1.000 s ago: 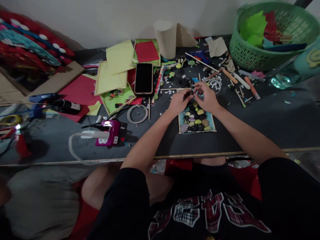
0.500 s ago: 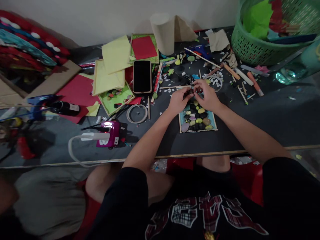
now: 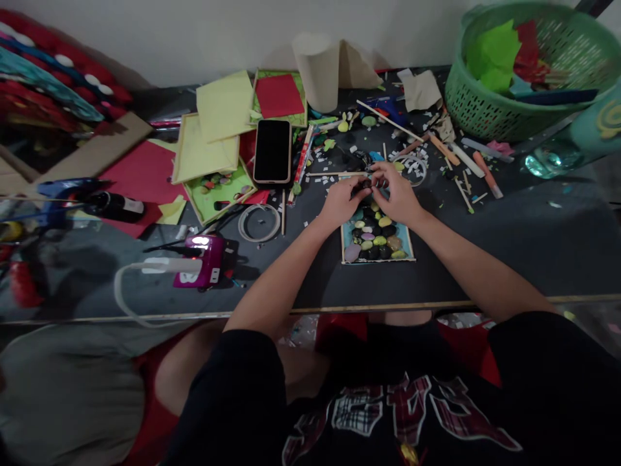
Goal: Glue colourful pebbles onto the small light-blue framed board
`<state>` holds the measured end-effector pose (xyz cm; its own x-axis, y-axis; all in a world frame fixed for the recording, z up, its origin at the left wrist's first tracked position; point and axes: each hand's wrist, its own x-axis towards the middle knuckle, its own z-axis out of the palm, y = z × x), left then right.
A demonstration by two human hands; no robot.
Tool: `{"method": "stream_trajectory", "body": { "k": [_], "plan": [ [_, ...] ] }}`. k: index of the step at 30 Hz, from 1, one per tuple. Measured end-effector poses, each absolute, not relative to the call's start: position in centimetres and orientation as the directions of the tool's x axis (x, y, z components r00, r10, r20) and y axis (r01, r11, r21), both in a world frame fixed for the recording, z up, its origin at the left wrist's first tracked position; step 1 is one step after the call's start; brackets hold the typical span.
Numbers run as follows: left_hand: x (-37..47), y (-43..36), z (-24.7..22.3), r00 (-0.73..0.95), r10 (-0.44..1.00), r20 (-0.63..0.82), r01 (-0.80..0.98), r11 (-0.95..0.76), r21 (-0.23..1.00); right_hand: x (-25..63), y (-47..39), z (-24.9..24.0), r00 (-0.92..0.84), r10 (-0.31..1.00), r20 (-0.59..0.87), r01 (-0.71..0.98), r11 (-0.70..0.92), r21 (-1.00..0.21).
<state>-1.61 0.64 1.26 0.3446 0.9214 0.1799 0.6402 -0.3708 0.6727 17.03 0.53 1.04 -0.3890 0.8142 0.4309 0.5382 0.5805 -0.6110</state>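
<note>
My left hand [image 3: 341, 199] and my right hand [image 3: 396, 193] meet over the top part of a small framed panel. Between their fingertips is a small dark object [image 3: 367, 184], pinched from both sides; its kind is too small to make out. Below the hands, the light-blue panel [image 3: 402, 230] has thin pale strips along its edges. Rows of smooth pebbles [image 3: 380, 241], black, yellow-green, lilac and brown, cover its middle. The panel's upper end is hidden by my fingers. A thin wooden stick [image 3: 334, 173] lies just beyond my left hand.
A phone [image 3: 272, 152] rests beside stacked framed panels [image 3: 206, 155]. A purple power adapter [image 3: 207, 259] trails a white cable at the left. Farther right are a green basket [image 3: 485, 116], a clear bottle [image 3: 557, 155] and glue-strewn scraps. Another person's leg [image 3: 63, 382] is at lower left.
The camera view has shifted slightly, moving the table's contents a little left and down. My hands keep nearly the same pose over the panel, still around the small dark object.
</note>
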Motion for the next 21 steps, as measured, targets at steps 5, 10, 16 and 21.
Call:
{"method": "stream_trajectory", "body": {
  "k": [5, 10, 16, 21],
  "plan": [
    [-1.5, 0.7, 1.0, 0.326, 0.917, 0.231, 0.624, -0.392, 0.676, 17.1, 0.8, 0.8, -0.393, 0.794, 0.463, 0.533, 0.608, -0.589],
    [-1.5, 0.8, 1.0, 0.357, 0.908, 0.218, 0.608, -0.403, 0.684, 17.2, 1.0, 0.6, -0.405, 0.793, 0.455, 0.530, 0.610, -0.590],
    [-1.6, 0.9, 0.7, 0.357, 0.909, 0.213, 0.623, -0.402, 0.671, 17.2, 1.1, 0.6, -0.419, 0.806, 0.417, 0.526, 0.590, -0.612],
    [-1.8, 1.3, 0.0, 0.349, 0.902, 0.255, 0.607, -0.425, 0.672, 17.2, 1.2, 0.5, -0.416, 0.816, 0.402, 0.544, 0.577, -0.609]
  ]
}}
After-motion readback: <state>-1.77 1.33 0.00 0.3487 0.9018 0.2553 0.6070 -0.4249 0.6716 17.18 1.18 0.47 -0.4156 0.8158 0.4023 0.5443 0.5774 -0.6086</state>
